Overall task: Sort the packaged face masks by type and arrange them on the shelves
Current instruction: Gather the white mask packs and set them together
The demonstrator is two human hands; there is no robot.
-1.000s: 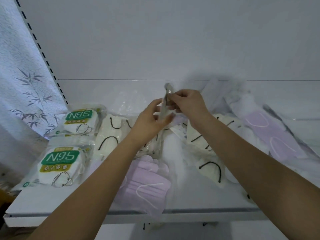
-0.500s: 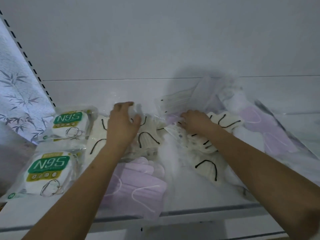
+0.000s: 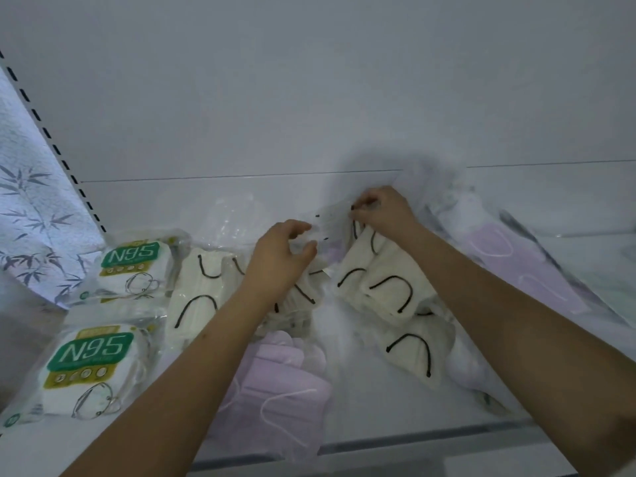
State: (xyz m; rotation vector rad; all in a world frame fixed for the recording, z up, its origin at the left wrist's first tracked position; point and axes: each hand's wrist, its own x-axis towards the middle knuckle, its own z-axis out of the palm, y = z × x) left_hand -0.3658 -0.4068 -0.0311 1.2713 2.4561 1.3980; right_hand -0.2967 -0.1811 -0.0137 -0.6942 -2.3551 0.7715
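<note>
Since the earlier frame, my left hand (image 3: 280, 256) has moved right toward the middle of the pile and my right hand (image 3: 382, 211) has moved back toward the wall. From the left: two N95 packs (image 3: 87, 352) lie at the left end of the shelf (image 3: 395, 411), one behind the other. Just beside them lies a cream mask pack (image 3: 203, 290) with black ear loops. My left hand hovers with fingers curled and spread wide, thumb touching a clear wrapper (image 3: 321, 228). A lilac mask pack (image 3: 275, 394) lies near the front edge. My right hand pinches the clear wrapper's far edge, above more cream masks (image 3: 389, 287). Further lilac masks (image 3: 516, 266) lie at the right.
</note>
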